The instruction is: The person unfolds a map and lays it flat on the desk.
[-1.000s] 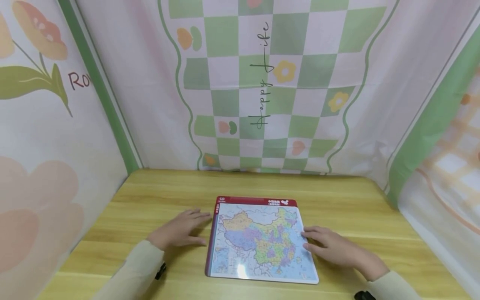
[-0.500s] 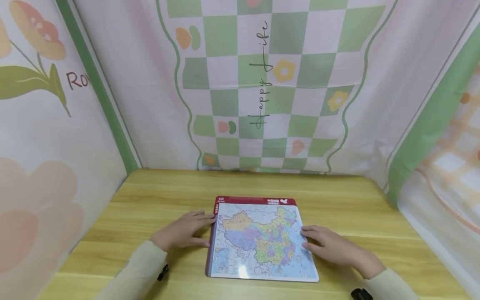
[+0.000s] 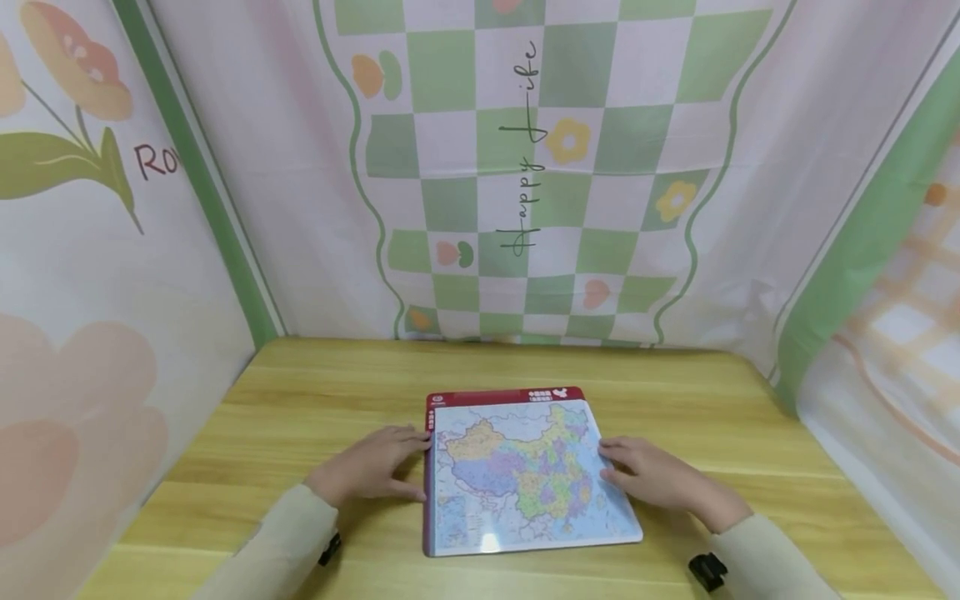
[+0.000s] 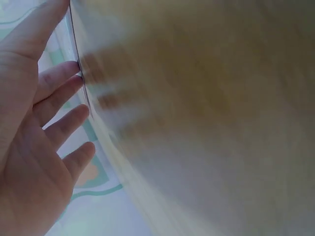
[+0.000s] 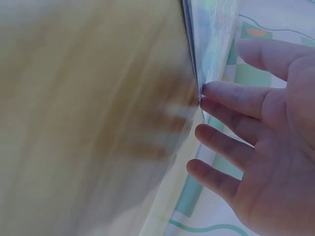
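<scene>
A flat map board lies on the wooden table, printed with a coloured map of China under a red top strip. My left hand is at its left edge, fingertips and thumb tip against the side. In the left wrist view, the left hand's fingers reach the thin edge, nearly straight and spread. At the opposite edge is my right hand, its fingertips touching the board. The right wrist view shows those fingers extended, two of them right at the edge, with the thumb apart.
The light wooden table carries the board near its front middle. Behind it hangs a green-and-white checked curtain, with more printed cloth at the left and right sides. Black wrist devices sit under the sleeves.
The left hand has moved right, closing the gap to the board's edge. The board has turned slightly counter-clockwise, its right side shifting away. My right hand has moved forward with it.
</scene>
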Tool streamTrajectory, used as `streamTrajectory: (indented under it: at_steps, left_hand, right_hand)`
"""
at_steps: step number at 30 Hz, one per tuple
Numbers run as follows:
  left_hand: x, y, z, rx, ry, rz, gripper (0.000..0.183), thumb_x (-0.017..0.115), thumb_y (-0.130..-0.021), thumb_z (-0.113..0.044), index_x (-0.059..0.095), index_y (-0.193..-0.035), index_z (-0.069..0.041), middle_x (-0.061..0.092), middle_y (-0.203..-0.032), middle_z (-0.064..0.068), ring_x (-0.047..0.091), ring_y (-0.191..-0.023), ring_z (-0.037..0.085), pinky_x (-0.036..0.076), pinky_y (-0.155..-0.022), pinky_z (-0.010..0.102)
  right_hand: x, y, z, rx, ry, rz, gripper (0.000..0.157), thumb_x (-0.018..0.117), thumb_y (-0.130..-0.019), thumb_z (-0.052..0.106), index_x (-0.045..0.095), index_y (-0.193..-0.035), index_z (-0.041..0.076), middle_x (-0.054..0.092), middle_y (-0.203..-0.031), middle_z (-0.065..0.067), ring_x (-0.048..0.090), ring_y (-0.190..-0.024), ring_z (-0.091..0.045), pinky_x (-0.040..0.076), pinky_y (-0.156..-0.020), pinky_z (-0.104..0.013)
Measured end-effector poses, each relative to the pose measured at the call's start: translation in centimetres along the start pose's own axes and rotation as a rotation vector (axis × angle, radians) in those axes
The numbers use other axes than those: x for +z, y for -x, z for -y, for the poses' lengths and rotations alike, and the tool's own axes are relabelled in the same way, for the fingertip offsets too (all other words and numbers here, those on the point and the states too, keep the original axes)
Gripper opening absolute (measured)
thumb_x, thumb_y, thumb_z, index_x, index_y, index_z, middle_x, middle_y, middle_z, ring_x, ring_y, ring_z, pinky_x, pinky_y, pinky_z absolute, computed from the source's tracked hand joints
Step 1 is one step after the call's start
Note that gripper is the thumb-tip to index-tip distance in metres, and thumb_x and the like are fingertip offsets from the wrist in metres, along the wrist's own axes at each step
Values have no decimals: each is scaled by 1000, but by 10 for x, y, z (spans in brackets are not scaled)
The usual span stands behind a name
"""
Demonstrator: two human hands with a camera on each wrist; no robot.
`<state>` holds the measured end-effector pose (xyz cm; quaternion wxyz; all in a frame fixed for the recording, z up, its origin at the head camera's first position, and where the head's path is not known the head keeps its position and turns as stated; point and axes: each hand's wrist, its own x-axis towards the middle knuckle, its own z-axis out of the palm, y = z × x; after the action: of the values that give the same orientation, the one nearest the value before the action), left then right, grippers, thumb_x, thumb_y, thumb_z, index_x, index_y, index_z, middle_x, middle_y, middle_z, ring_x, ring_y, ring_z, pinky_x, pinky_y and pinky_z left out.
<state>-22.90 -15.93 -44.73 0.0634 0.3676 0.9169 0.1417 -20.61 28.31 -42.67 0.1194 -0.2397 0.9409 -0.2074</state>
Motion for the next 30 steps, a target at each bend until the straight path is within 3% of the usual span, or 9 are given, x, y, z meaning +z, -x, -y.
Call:
streamTrajectory:
  at_steps: [6,13,20,25,30]
  left_hand:
    - [3,-5,-4,-12,-17,-28,90,72,-78,-66,57,-136,1,53,-144,16,48,-134,31,37,-113,46]
    - [6,-7,-10,-33,10,-55,84,75,-75,-66,62,-129,-3,59,-133,12,55,-124,27,44,-107,44]
    - [4,-8,-13,-11,7,-83,70,77,-76,-63,69,-120,-8,64,-126,5,59,-118,22,48,-103,42]
    - [6,-12,-12,37,-17,-114,56,78,-77,-62,74,-109,-16,68,-108,-7,61,-99,9,52,-94,33]
    - [7,-17,-14,65,-26,-119,43,79,-77,-59,74,-97,-21,66,-90,-15,55,-79,1,52,-80,25]
  right_hand:
    - [-3,-11,-1,-19,50,-46,44,61,-101,21,59,-131,-11,55,-132,-26,51,-122,-46,45,-100,-60]
    - [-7,-26,-6,-44,62,-61,39,61,-100,17,61,-128,-11,60,-120,-18,58,-106,-33,52,-87,-49]
    - [-8,-40,-9,20,48,-61,39,59,-101,17,60,-132,-7,59,-118,-13,55,-103,-27,50,-84,-43]
    - [-11,-50,-7,69,17,-52,41,60,-101,18,58,-135,-6,57,-112,-9,51,-93,-20,47,-75,-35]
    - [-14,-61,-6,100,29,-40,43,63,-100,20,59,-135,-5,56,-109,-8,51,-91,-20,48,-75,-37]
